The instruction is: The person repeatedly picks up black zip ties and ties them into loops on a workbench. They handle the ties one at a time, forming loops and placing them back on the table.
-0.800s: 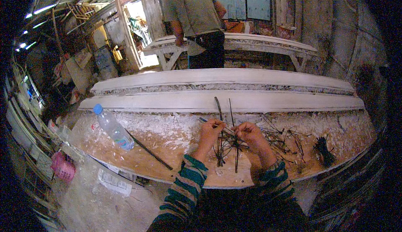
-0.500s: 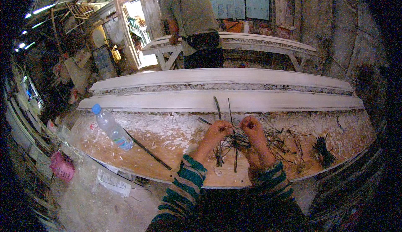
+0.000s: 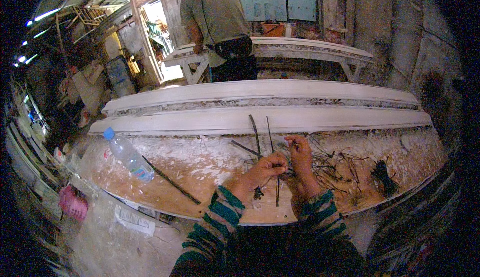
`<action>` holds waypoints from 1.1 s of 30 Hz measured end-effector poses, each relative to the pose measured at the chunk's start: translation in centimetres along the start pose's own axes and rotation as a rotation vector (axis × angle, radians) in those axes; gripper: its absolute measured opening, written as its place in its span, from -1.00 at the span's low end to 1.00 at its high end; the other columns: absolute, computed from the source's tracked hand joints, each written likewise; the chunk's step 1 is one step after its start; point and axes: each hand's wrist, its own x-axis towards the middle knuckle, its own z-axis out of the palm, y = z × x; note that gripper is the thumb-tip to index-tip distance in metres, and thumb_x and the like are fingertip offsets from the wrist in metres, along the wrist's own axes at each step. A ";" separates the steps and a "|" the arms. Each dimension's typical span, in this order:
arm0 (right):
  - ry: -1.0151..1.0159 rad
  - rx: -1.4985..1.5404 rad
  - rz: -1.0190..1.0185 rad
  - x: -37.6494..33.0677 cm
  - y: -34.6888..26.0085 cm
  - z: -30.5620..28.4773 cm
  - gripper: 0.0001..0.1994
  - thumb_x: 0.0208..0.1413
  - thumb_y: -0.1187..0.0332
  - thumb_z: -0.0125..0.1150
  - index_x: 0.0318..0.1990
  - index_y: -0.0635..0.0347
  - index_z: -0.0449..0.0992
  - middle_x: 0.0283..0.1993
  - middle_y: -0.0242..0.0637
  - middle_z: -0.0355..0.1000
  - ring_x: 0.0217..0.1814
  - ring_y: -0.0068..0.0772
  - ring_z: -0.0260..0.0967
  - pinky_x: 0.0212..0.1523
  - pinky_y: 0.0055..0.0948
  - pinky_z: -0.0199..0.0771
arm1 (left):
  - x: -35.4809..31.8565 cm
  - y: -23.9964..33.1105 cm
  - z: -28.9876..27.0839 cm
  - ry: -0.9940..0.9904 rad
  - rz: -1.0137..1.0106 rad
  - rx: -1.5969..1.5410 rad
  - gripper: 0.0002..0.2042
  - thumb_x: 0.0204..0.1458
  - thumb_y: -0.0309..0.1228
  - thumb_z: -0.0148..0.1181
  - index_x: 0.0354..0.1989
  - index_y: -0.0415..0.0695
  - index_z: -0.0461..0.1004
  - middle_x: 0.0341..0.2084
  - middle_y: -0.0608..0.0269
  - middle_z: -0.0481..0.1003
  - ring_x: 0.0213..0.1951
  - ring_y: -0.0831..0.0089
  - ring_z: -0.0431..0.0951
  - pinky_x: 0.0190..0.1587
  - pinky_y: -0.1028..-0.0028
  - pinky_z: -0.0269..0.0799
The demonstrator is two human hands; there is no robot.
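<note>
My left hand [image 3: 265, 170] is pinched closed over the board, palm side turned to the right. What its fingertips hold is too small to make out. Just right of it my right hand [image 3: 302, 158] is raised a little higher with fingers curled in; whatever it pinches, if anything, cannot be seen. Under and around both hands lie long dark strips [image 3: 254, 131], some crossing one another. A tangle of thin dark strands [image 3: 332, 169] spreads to the right of my right hand, and a compact dark bundle [image 3: 384, 178] lies beyond it.
The paint-spattered wooden board [image 3: 220, 193] carries a clear blue-capped bottle [image 3: 131, 157] and a dark rod [image 3: 172, 181] at left. Two long white mouldings [image 3: 210, 120] run along its far side. Behind, a person [image 3: 217, 19] bends at another bench [image 3: 300, 52]. A pink basket [image 3: 73, 203] stands lower left.
My left hand has moved slightly right and down, and my right hand has turned, its fingers rising above the left. The whole view has shifted slightly.
</note>
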 end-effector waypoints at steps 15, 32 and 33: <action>-0.389 -0.064 -0.082 -1.5 -5.2 -2.7 -0.92 -0.15 0.39 0.21 -0.49 0.18 0.50 -0.56 -0.27 0.37 -0.43 -0.34 0.33 -0.36 -0.44 0.30 | -1.5 3.9 -4.1 0.777 0.050 0.081 -0.98 -0.08 -0.46 0.10 -0.45 -0.08 0.42 -0.57 0.48 0.37 -0.57 0.73 0.25 -0.57 0.68 0.12; -0.115 0.029 0.124 -9.3 -3.2 -10.8 -0.91 -0.09 0.43 0.17 -0.43 0.23 0.44 -0.37 -0.27 0.41 -0.25 -0.41 0.34 -0.17 -0.48 0.30 | -15.7 17.9 13.1 -0.060 0.809 -0.802 -0.57 -0.08 0.05 0.01 -0.27 -0.09 0.37 -0.32 0.18 0.29 -0.29 0.26 0.34 -0.20 0.40 0.27; -0.107 -0.021 0.198 -8.6 -2.2 -11.6 -0.89 -0.10 0.43 0.19 -0.39 0.23 0.44 -0.35 -0.27 0.41 -0.24 -0.42 0.33 -0.16 -0.47 0.30 | -16.5 19.1 14.1 -0.224 0.819 -0.762 -0.57 -0.08 0.04 0.01 -0.26 -0.09 0.37 -0.31 0.18 0.29 -0.28 0.26 0.33 -0.19 0.39 0.26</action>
